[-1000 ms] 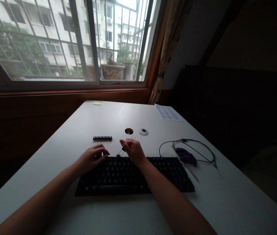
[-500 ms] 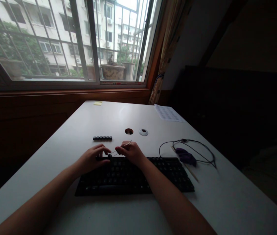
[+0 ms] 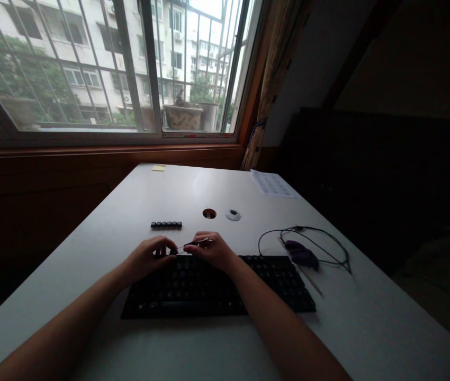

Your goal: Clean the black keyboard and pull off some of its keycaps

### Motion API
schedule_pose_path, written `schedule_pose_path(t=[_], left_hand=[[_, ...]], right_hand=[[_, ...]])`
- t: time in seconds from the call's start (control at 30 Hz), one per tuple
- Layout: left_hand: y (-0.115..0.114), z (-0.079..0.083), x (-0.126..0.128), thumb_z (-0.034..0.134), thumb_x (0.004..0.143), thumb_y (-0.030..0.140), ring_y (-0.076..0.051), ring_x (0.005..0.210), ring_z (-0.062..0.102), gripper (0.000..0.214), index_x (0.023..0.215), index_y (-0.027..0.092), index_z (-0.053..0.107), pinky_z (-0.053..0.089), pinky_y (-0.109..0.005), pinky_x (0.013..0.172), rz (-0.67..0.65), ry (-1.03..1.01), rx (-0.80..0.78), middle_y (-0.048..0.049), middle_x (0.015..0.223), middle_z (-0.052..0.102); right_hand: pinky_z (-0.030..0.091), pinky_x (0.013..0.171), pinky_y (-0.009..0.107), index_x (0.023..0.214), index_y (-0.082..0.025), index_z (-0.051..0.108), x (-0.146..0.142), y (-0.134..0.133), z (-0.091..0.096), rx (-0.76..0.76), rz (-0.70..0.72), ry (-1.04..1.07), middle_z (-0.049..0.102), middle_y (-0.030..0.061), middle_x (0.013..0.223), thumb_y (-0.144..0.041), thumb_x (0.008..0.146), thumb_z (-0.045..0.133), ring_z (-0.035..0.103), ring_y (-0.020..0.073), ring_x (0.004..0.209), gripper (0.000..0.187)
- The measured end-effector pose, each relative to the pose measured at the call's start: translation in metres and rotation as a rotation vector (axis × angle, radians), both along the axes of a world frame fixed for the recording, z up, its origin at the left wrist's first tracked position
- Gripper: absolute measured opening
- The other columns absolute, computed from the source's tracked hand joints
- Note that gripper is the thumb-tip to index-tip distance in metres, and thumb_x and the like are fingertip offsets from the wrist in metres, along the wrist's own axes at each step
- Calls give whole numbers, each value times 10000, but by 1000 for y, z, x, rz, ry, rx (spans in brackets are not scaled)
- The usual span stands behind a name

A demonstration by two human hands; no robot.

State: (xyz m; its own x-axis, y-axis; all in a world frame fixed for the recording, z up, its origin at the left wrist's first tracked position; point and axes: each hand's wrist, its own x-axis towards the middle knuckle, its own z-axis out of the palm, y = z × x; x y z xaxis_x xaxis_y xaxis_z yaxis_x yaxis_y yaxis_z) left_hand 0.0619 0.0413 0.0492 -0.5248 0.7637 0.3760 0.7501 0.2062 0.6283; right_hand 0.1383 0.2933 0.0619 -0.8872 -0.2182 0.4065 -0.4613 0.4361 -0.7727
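Observation:
A black keyboard (image 3: 225,288) lies on the white table (image 3: 177,190) in front of me. Above its top row my right hand (image 3: 213,250) is closed on a thin wire keycap puller (image 3: 196,243) that points left. My left hand (image 3: 149,256) rests at the keyboard's upper left, its fingertips pinched on a small black keycap (image 3: 174,251) at the puller's tip. A short row of loose black keycaps (image 3: 166,225) lies on the table just beyond my hands.
A round cable hole (image 3: 209,213) and its white cap (image 3: 233,214) are behind the keycaps. A purple object (image 3: 302,253) with a black looped cable (image 3: 312,238) and a thin stick lies right of the keyboard. A printed sheet (image 3: 272,183) and a yellow note (image 3: 159,168) sit far back.
My right hand dropped from a raised position and swung the puller down and leftwards. The left fingers closed in on the keycap at its tip.

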Motion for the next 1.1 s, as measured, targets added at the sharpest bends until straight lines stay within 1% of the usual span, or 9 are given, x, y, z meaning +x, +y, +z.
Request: schedule_pose_path(t=[0.17, 0.3, 0.4, 0.57, 0.67, 0.8, 0.87, 0.97, 1.1], left_hand=[[-2, 0, -1, 677, 991, 355, -127, 662, 589, 182, 1070, 202, 736, 484, -235, 625, -4, -81, 25, 0, 818, 709], [-3, 1, -1, 655, 1018, 365, -155, 764, 667, 211, 1120, 198, 734, 520, -258, 665, -43, -152, 75, -56, 1001, 784], [-4, 1, -2, 653, 1028, 372, -189, 867, 711, 231, 1146, 187, 727, 558, -289, 723, -67, -212, 101, -87, 1068, 796], [-5, -2, -4, 669, 1020, 365, -232, 1035, 751, 239, 1177, 190, 712, 603, -384, 902, -90, -341, 149, -100, 1131, 795], [-1, -3, -4, 696, 992, 364, -239, 1026, 768, 243, 1160, 190, 715, 618, -400, 915, -55, -364, 172, -97, 1112, 801], [4, 0, 0, 746, 932, 374, -238, 965, 783, 235, 1087, 198, 729, 631, -390, 892, 62, -336, 176, -73, 1052, 809], [5, 4, 2, 752, 923, 379, -239, 953, 783, 236, 1077, 202, 730, 633, -391, 892, 90, -340, 173, -67, 1042, 810], [4, 7, 3, 753, 925, 390, -245, 964, 780, 249, 1083, 200, 730, 631, -404, 905, 85, -370, 182, -73, 1049, 809], [2, 4, -1, 759, 932, 376, -252, 1020, 774, 259, 1118, 198, 732, 619, -415, 945, 36, -444, 209, -91, 1114, 803]], right_hand=[[359, 554, 274, 692, -181, 729, 1, -1, 3, -50, 10, -4, 567, -16, 679, -638, 905, 715, 469, 103, 590, 504], [369, 561, 278, 723, -172, 757, 2, -1, 2, -95, 7, 2, 598, -3, 689, -636, 901, 720, 488, 106, 595, 499], [391, 564, 277, 759, -170, 780, 2, 0, 0, -108, 8, -22, 639, 14, 723, -629, 904, 720, 514, 108, 602, 485], [401, 558, 278, 739, -172, 769, 5, -1, 1, -109, 2, -17, 651, 22, 738, -619, 908, 721, 535, 110, 607, 480], [422, 562, 278, 741, -170, 767, 9, -3, 4, -102, -3, -5, 669, 35, 762, -622, 918, 711, 551, 113, 611, 488], [466, 597, 274, 792, -170, 790, 11, -6, 5, -34, -13, 106, 699, 49, 789, -609, 940, 698, 603, 122, 635, 472], [484, 623, 271, 813, -176, 798, 11, -7, 3, 14, -38, 166, 712, 52, 799, -593, 953, 693, 625, 125, 652, 453], [498, 643, 265, 860, -187, 811, 9, -8, -1, 78, -64, 219, 731, 56, 830, -570, 974, 679, 647, 128, 674, 421], [493, 643, 267, 898, -199, 824, 9, -8, -4, 167, -80, 266, 741, 54, 829, -558, 997, 652, 646, 130, 667, 410]])
